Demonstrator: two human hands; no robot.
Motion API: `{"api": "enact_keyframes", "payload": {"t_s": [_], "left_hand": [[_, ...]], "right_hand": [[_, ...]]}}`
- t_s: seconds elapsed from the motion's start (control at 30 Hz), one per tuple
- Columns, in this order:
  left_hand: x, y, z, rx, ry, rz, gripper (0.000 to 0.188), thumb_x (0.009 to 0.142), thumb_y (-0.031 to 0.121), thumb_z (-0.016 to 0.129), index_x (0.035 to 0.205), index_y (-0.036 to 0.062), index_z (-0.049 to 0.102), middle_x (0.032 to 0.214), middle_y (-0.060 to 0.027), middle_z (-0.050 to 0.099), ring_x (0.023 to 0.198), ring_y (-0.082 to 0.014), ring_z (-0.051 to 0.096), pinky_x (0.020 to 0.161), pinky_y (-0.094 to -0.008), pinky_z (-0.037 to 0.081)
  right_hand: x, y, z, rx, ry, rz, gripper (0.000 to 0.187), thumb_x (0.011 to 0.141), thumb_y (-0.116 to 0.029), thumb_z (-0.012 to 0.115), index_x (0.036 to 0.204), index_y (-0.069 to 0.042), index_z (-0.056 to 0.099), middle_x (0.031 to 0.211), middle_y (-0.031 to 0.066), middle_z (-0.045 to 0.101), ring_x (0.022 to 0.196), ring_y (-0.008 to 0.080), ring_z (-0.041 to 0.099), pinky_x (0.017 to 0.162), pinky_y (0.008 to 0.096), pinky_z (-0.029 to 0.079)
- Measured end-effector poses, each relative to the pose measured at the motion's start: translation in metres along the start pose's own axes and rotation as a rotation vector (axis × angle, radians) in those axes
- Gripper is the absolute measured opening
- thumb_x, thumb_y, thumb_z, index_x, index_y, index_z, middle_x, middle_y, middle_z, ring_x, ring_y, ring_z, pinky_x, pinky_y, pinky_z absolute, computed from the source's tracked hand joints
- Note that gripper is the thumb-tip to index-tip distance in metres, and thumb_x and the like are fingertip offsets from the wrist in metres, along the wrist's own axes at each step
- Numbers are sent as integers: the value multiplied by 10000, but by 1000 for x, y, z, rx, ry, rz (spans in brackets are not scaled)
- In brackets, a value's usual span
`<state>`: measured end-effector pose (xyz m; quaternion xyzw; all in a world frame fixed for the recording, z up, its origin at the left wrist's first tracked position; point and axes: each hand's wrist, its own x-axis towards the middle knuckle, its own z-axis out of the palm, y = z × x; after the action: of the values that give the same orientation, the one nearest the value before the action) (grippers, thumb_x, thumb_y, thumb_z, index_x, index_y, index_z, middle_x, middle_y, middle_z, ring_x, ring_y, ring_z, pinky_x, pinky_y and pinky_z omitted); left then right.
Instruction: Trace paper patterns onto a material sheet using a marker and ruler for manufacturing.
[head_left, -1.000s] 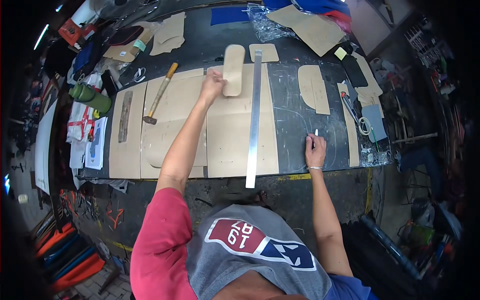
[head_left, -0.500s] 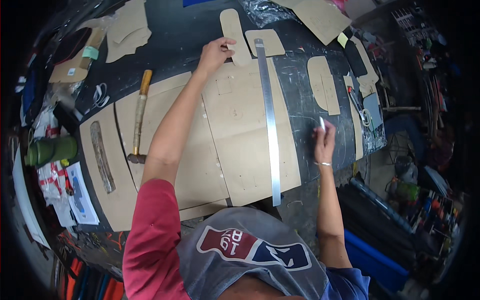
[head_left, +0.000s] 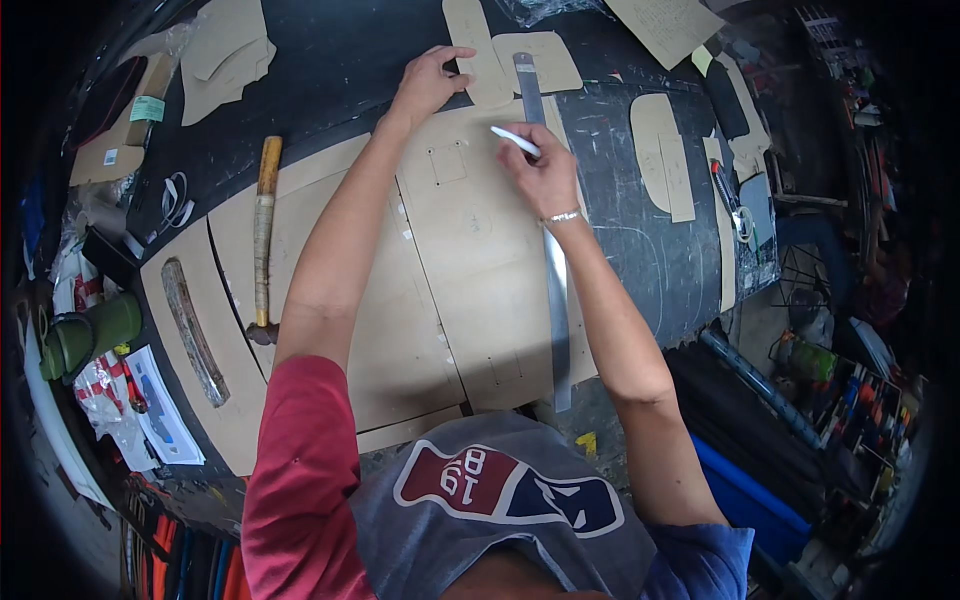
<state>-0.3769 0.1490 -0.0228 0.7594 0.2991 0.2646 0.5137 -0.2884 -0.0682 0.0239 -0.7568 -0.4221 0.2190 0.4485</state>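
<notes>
My left hand (head_left: pixel 432 84) is at the far edge of the brown cardboard sheets, its thumb and forefinger apart at the left edge of a long, round-ended cardboard template (head_left: pixel 474 48). My right hand (head_left: pixel 545 178) is closed around a slim white pen (head_left: pixel 514 140), its tip pointing up and left above the sheet. Beneath that hand and forearm, a long steel ruler (head_left: pixel 558 340) lies lengthwise on the right part of the marked cardboard sheet (head_left: pixel 470 260). A rounded cardboard piece (head_left: pixel 550 62) lies beside the template, partly under the ruler's far end.
On the black table (head_left: pixel 640 260), a hammer (head_left: pixel 265 210) and a rough wooden stick (head_left: pixel 194 330) lie on cardboard at left. More cardboard templates (head_left: pixel 655 150) and a red-and-black cutter (head_left: pixel 722 185) are at right. A green bottle (head_left: pixel 95 335) stands at the left edge.
My right hand has moved left and away from me with the pen, from over the bare table to over the cardboard sheet. My left hand stays at the template, its fingers spread wider.
</notes>
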Motion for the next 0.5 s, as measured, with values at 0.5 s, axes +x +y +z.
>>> {"api": "enact_keyframes", "payload": {"t_s": [0.5], "left_hand": [[-3,-6,2,55,10,31,461,833,90,764,1284,116,671,1265,-39,611,905,-177,706,834,-288,551]], "right_hand": [[70,0,32,-332,41,-83,235,874,-211,742,1054,-62,757,918,143,752,773,245,737,733,326,569]]}}
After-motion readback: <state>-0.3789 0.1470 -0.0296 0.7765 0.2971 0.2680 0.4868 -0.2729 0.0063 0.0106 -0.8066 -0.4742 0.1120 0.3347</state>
